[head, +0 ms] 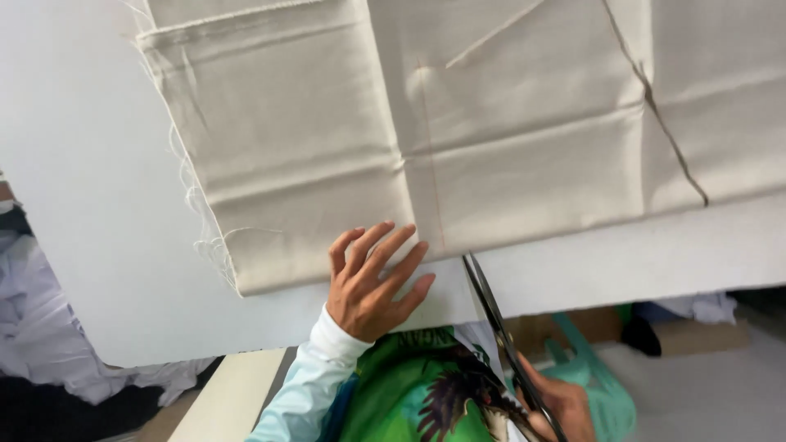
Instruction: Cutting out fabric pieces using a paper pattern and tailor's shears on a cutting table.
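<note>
A sheet of beige cloth lies spread on a white table, folded so that its near edge runs just back from the table's near edge. Creases cross it, and a thin reddish line runs down it to the near edge. Its left edge is frayed, with loose threads hanging onto the table.

The left hand lies flat on the near edge of the cloth, fingers spread and pointing away, just left of the reddish line. It grips nothing; it only presses down. A pale blue sleeve covers the arm.

The right hand is low at the near edge of the view, closed round the handles of a pair of dark scissors. The blades point up and away, their tips at the near edge of the cloth where the reddish line ends, just right of the left hand. The blades look nearly together, though I cannot tell whether any cloth is between them.

Below the table edge, between the two hands, shows a green printed garment. Near the right hand is a green plastic bag; its contents cannot be seen. Farther right, under the table, lie a brown cardboard box and a dark object. At far left, crumpled white cloth lies heaped below the table.
</note>
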